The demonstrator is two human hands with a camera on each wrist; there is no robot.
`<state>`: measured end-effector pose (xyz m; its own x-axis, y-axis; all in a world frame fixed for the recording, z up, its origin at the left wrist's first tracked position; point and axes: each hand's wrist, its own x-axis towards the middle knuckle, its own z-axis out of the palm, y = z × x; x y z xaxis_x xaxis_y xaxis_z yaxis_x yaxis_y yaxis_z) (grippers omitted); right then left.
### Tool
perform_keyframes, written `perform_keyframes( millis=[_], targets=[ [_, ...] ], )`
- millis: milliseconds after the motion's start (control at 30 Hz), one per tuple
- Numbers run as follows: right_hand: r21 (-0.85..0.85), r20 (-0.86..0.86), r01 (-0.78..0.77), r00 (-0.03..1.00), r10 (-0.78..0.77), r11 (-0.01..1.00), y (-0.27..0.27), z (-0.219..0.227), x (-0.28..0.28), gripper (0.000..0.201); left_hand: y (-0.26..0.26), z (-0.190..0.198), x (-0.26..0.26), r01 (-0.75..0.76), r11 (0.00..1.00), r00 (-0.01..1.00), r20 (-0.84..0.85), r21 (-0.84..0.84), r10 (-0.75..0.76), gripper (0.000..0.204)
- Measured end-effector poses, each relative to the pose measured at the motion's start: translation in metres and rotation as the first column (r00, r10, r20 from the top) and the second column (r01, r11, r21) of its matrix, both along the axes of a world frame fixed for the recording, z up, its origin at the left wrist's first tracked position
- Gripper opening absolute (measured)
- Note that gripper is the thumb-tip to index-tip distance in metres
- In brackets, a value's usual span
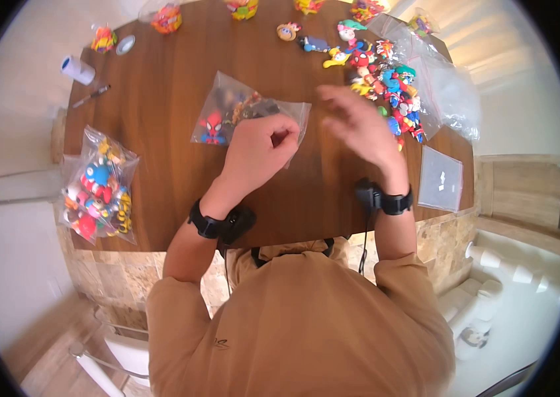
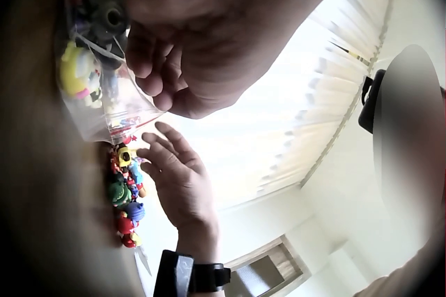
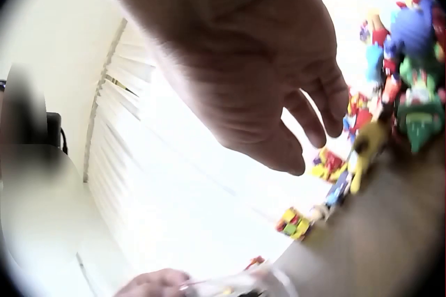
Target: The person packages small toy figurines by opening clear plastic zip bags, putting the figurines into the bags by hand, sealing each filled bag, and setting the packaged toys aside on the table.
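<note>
My left hand (image 1: pixel 257 149) pinches the edge of a clear zip bag (image 1: pixel 224 89) near the middle of the table. Inside it are a red and blue Spider-Man figure (image 1: pixel 213 126) and several other small figures, partly hidden by the hand. A yellow figure (image 2: pixel 75 71) shows through the plastic in the left wrist view. Fingers spread and nothing held, my right hand (image 1: pixel 365 132) is over the table between the bag and a heap of colourful toy figures (image 1: pixel 396 86). In the right wrist view, that hand's fingers (image 3: pixel 303 119) hang loosely apart.
A filled bag of figures (image 1: pixel 98 192) lies at the left edge. Behind it are a marker (image 1: pixel 91 96) and a white roll (image 1: pixel 78 69). Several colourful containers (image 1: pixel 165 18) line the far edge. At right lie empty plastic bags (image 1: pixel 455 99) and a flat bag (image 1: pixel 440 178).
</note>
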<state>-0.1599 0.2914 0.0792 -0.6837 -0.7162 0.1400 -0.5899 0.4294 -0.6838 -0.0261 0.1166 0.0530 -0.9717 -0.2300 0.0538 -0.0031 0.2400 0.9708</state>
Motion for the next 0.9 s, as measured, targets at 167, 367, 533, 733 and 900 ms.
perform_keyframes(
  millis=[167,367,533,733,900],
  targets=[
    [0.074,-0.092,-0.125,0.987,0.131,0.989,-0.026,-0.032,-0.007,0.027,0.012,0.007,0.004,-0.06,0.918,0.998,-0.045,-0.391,0.046,0.019],
    [0.008,0.083,-0.03,0.996,0.029,1.0,-0.027,-0.018,-0.015,0.022,0.025,0.027,0.034,0.064,0.48,0.964,-0.07,-0.875,-0.256,0.031],
    [-0.041,0.064,-0.104,0.992,0.106,0.994,-0.032,-0.022,-0.016,0.022,0.006,-0.011,0.027,0.015,0.212,0.964,-0.042,-0.977,-0.262,0.017],
    [-0.073,-0.072,-0.183,0.981,0.177,0.98,-0.04,0.001,-0.03,0.022,-0.02,0.038,0.035,-0.033,0.326,0.97,-0.108,-0.945,-0.217,0.01],
    [-0.205,-0.062,-0.133,0.991,0.123,0.97,-0.032,0.108,0.001,0.021,-0.036,0.139,0.052,-0.186,0.627,0.975,-0.219,-0.757,0.025,0.007]
  ],
)
